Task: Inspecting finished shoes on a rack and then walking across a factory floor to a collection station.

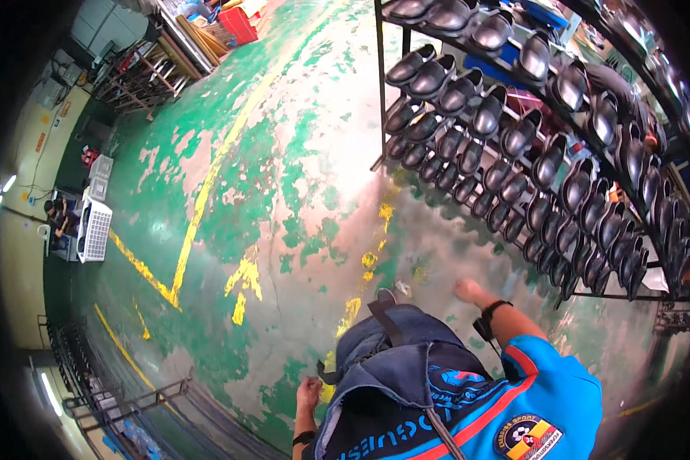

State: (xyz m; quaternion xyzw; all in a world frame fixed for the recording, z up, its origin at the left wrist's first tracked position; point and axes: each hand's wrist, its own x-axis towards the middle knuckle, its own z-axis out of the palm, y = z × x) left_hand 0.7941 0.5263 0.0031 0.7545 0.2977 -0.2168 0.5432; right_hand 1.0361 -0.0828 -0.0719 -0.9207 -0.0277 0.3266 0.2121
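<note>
My left hand [309, 392] hangs by my side at the lower middle, fingers curled into a loose fist with nothing in it. My right hand [466, 290] swings out in front of me, fingers also curled and empty, a black watch on its wrist. It is nearest to the lower end of a tall metal rack [380, 92] on the right, which holds several rows of shiny black shoes [514, 138]. Neither hand touches the rack. I wear a blue shirt and a dark apron [406, 368] over jeans.
The worn green floor [284, 153] carries yellow painted lines. A white crate [96, 230] and a seated person [57, 218] are at the far left. Wooden frames [142, 77] and a red crate [239, 24] stand at the back. A low metal rack [115, 383] runs along the lower left.
</note>
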